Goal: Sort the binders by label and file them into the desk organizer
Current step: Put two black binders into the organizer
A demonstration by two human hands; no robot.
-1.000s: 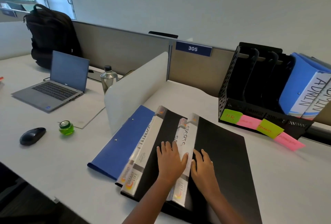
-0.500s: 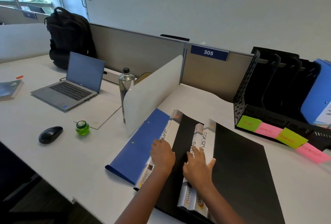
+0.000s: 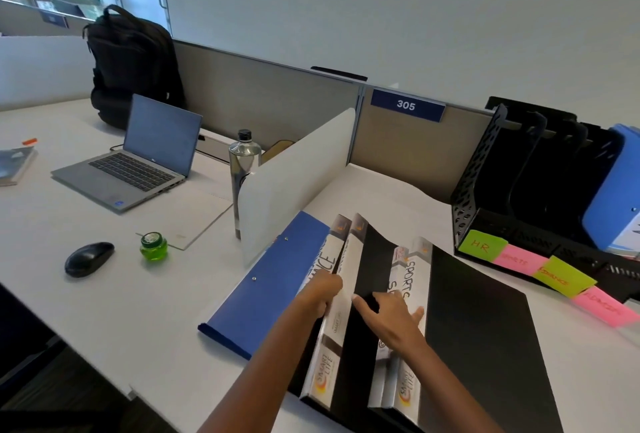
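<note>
Several binders lie overlapped on the desk (image 3: 104, 311): a blue binder (image 3: 263, 290), two black ones, white spines reading SPORTS (image 3: 412, 280). The left hand (image 3: 320, 295) pinches a black binder (image 3: 356, 335) by its spine edge, now tilted up rather than flat; the right hand (image 3: 391, 318) rests open on its cover. The desk organizer (image 3: 485, 211), right, apparently holds one blue binder.
</note>
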